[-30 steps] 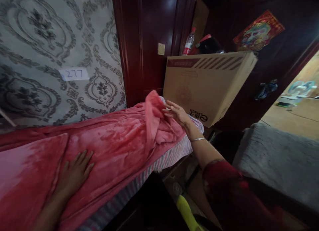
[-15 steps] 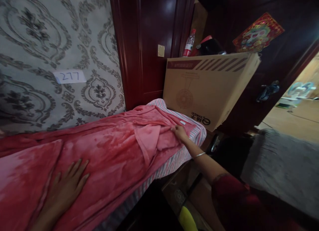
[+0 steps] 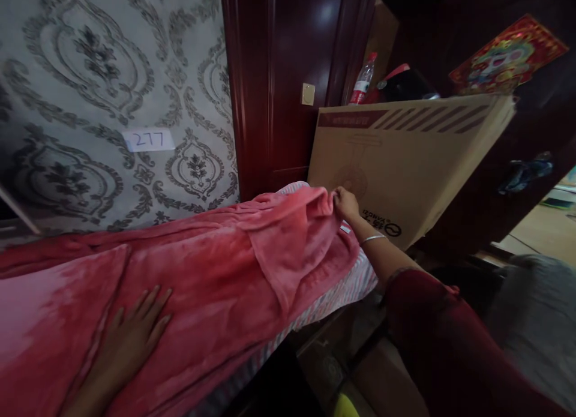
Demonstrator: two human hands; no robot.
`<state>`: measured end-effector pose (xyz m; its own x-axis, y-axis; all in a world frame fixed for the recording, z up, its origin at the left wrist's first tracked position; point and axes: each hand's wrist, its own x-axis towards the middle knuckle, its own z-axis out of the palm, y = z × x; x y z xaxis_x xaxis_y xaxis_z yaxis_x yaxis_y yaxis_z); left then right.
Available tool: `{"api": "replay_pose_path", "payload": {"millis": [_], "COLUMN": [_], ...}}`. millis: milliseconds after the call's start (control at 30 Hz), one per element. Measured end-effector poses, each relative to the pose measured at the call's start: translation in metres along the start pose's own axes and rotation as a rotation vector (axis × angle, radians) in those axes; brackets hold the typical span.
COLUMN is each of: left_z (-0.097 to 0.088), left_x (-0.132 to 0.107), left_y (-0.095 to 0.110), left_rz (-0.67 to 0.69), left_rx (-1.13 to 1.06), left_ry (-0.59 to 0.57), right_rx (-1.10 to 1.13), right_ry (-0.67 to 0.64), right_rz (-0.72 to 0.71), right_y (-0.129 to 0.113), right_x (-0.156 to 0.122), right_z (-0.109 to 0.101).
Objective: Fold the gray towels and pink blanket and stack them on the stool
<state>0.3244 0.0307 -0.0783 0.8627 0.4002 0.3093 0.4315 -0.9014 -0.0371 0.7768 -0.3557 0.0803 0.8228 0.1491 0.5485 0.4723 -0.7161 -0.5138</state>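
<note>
A pink-red plush blanket lies spread over a striped cloth, whose edge shows along the front and right end. My left hand rests flat on the blanket at the lower left, fingers spread. At the far right end, my right hand grips an edge of the blanket and holds it raised, so that a fold hangs down below it. The fingertips of that hand are partly hidden by the cloth. A small white tag shows just under the right wrist.
A large cardboard box leans right behind my right hand, with a plastic bottle behind its top edge. A patterned wall and a dark red door panel border the far side. Grey fabric lies at the right.
My right hand has lifted the blanket's edge up from the surface, and the fold now stands higher. My left hand keeps its place on the blanket. The view has shifted somewhat.
</note>
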Motion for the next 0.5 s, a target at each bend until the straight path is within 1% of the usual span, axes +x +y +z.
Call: {"api": "replay_pose_path", "payload": {"millis": [67, 167, 267, 333, 400, 467, 500], "left_z": [-0.001, -0.003, -0.005, -0.006, -0.006, -0.005, -0.005], "left_x": [-0.001, -0.001, -0.002, -0.002, -0.002, -0.003, -0.003], "left_y": [0.001, 0.002, 0.003, 0.003, 0.003, 0.001, -0.001], "left_rz": [-0.003, -0.010, -0.025, -0.032, -0.028, -0.023, -0.021], "left_rx": [0.002, -0.002, -0.009, -0.008, -0.011, -0.015, -0.018], "left_ry": [0.008, 0.000, -0.003, 0.003, 0.009, 0.016, 0.022], "right_rx": [0.011, 0.037, 0.123, 0.198, 0.251, 0.277, 0.287], "right_ry": [-0.005, -0.001, 0.086, 0.137, 0.094, -0.017, -0.083], "right_rz": [0.007, -0.019, -0.041, -0.005, 0.070, 0.128, 0.143], "right_y": [-0.002, -0.017, -0.035, -0.042, -0.043, -0.038, -0.033], "right_x": [-0.003, 0.005, 0.029, 0.048, 0.063, 0.068, 0.065], "right_z": [0.013, 0.025, 0.028, 0.029, 0.034, 0.044, 0.050]}}
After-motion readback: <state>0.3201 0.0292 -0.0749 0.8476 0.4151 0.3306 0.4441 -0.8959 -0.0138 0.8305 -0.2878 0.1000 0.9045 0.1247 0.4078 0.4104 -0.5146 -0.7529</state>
